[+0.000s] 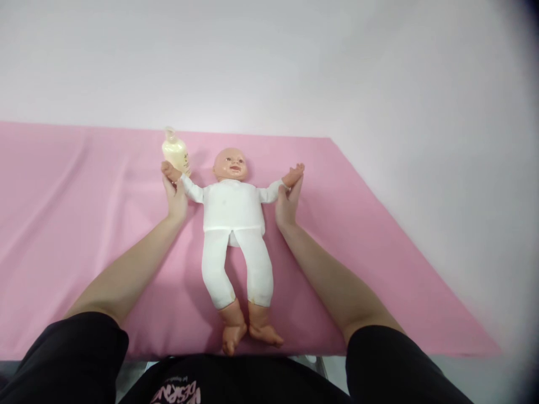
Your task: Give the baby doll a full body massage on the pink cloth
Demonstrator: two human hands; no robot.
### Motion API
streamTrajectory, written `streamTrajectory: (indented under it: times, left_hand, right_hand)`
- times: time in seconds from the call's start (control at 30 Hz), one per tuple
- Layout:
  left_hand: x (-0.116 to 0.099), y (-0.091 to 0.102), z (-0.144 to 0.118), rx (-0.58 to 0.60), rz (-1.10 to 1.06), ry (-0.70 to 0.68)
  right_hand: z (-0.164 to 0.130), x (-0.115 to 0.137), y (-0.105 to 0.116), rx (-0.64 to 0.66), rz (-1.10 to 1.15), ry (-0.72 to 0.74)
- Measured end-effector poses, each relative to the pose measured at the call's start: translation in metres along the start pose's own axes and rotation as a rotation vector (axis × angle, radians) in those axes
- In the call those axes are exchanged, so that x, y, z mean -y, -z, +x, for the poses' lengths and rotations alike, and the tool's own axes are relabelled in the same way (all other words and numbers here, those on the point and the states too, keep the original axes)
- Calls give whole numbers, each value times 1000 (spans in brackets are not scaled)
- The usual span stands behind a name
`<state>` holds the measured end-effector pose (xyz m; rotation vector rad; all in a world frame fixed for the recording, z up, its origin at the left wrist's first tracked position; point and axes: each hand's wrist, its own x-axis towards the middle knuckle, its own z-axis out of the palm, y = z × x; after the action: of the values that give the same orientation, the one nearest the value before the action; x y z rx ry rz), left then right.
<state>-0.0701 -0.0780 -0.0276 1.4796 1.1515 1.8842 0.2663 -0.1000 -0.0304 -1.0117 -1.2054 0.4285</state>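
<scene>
A baby doll (233,224) in a white top and white trousers lies on its back on a pink sheet (357,235), head away from you and bare feet near your body. Both of its arms are spread wide, out to the sides.

Your left hand (176,199) reaches up along the doll's arm on that side. The fingers are stretched long and lightly curled about the doll's wrist, just under its small hand; how firmly they close cannot be told from this angle. Your right hand (287,203) mirrors it on the other side, fingers extended and pressed against the doll's other wrist, only loosely wrapped.

A pale yellow bottle (176,152) with a clear pump top stands on the sheet just behind your left fingertips, very near the doll's raised hand.

To handle this well, keep your hold at the wrists soft and even on both sides, so the doll's arms move together and its body stays centred and flat on the sheet. Mind the bottle: it stands close enough that a wide sweep on the left could knock it over.
</scene>
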Motion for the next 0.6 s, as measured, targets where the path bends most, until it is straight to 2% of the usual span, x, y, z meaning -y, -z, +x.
streamTrajectory:
  times: [0.07, 0.17, 0.33, 0.43, 0.5, 0.6]
  left_hand:
    - [-14, -6, -5, 48, 57, -76]
    - [-28, -12, -14, 194, 168, -167]
    - [-34, -15, -19, 476, 429, -307]
    - [-36, -19, -18, 620, 465, -383]
    - [-38, -20, -19, 621, 459, -377]
    - [-41, -19, -21, 491, 413, -309]
  right_hand:
    - [-5, 8, -2, 87, -51, 84]
    - [-12, 16, -5, 206, -139, 170]
    - [-17, 25, -10, 414, -256, 370]
    - [-17, 31, -11, 510, -286, 396]
    - [-17, 31, -12, 507, -291, 367]
    - [-18, 29, -11, 428, -269, 315]
